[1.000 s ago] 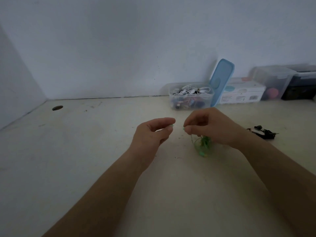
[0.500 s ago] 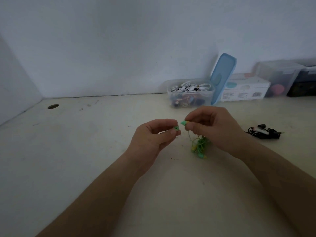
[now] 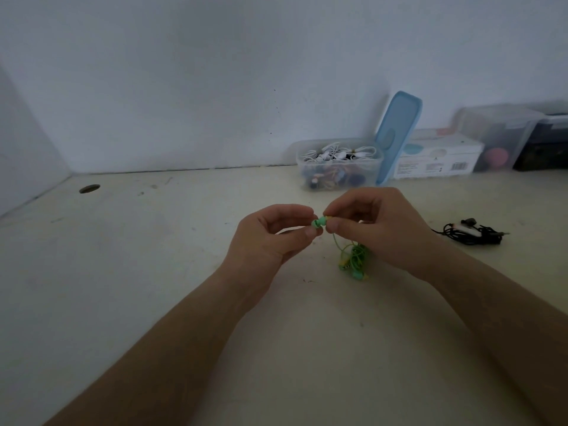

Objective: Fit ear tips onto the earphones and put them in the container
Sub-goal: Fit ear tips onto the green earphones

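Above the middle of the table my left hand (image 3: 276, 238) pinches a small green ear tip (image 3: 316, 223) between thumb and forefinger. My right hand (image 3: 375, 222) pinches the green earbud (image 3: 325, 220) of a pair of green earphones, and the tip touches the bud's nozzle. The rest of the green earphones' cable (image 3: 353, 259) hangs in a tangle under my right hand down to the table. A clear container (image 3: 339, 170) holding several white and coloured earphones stands at the back by the wall.
A blue lid (image 3: 398, 133) leans against the container's right side. A white box (image 3: 436, 158) and clear plastic bins (image 3: 498, 136) line the wall at the right. Black earphones (image 3: 473, 233) lie on the table right of my right hand. A round hole (image 3: 89, 188) is at far left.
My two hands have come together, so the ear tip now meets the earbud. Both hands have risen slightly from the table.
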{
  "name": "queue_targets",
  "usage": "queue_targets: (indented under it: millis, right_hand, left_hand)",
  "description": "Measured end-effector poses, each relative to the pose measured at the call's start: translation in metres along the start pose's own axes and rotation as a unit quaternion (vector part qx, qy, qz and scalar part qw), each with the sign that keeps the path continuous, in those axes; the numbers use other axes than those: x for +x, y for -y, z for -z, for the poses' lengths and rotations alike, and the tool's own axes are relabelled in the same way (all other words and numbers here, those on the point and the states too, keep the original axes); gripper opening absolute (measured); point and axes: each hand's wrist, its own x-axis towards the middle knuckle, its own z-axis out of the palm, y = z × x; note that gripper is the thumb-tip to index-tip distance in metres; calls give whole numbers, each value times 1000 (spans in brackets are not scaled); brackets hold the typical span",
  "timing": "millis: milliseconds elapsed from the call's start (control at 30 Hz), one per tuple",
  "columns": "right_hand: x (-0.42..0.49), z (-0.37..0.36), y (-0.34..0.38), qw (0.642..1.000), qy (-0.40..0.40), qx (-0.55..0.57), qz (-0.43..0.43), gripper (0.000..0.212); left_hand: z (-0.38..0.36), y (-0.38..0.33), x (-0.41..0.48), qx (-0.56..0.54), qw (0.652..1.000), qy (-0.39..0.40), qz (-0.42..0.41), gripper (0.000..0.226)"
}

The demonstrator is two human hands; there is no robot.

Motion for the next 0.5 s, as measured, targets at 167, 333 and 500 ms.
queue_targets:
  millis: [167,333,500]
  right_hand:
    - [-1,1,0,1000,10,19,0,11]
    - [-3,2,4,998,18,55,-11,12]
    - [-3,4,5,998,35,58,-16,13]
  left_hand:
    - [-1,-2,-2,-14,1000,-5,-2,22]
    - [-1,-4,-2,-22,1000,6,1,19]
    - [0,-3,-2,-15,1000,23,9,18]
